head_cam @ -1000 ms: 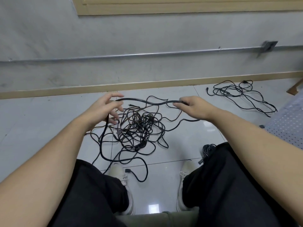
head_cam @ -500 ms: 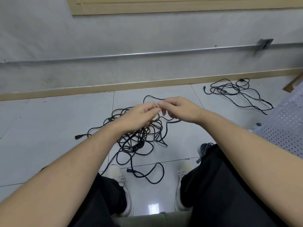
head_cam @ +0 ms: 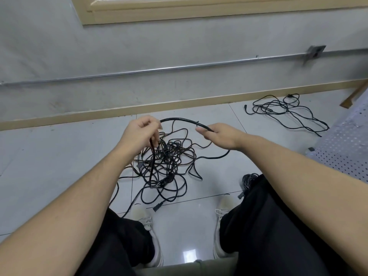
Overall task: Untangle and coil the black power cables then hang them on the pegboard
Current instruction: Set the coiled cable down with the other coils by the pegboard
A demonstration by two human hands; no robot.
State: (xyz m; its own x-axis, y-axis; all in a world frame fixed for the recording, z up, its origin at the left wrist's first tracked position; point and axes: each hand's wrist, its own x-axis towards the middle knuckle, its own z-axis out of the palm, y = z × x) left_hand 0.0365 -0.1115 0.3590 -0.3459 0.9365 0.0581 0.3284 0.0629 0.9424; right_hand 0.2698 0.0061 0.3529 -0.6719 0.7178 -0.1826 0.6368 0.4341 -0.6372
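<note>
A tangled heap of black power cables (head_cam: 169,156) lies on the white tiled floor in front of my feet. One black cable (head_cam: 183,121) arches in the air between my hands. My left hand (head_cam: 139,134) grips it with curled fingers, and the cable hangs down from that hand into the heap. My right hand (head_cam: 217,134) pinches the other side of the arch. A plug end (head_cam: 157,207) lies near my left shoe. The white pegboard (head_cam: 346,148) lies flat at the right edge.
A second loose bunch of black cable (head_cam: 284,112) lies on the floor at the back right, near the baseboard. A small coiled cable (head_cam: 249,179) sits beside my right knee. The grey wall with a metal conduit (head_cam: 179,67) runs across the back.
My hands were together over the heap half a second ago; they have moved apart, stretching a length of black cable between them.
</note>
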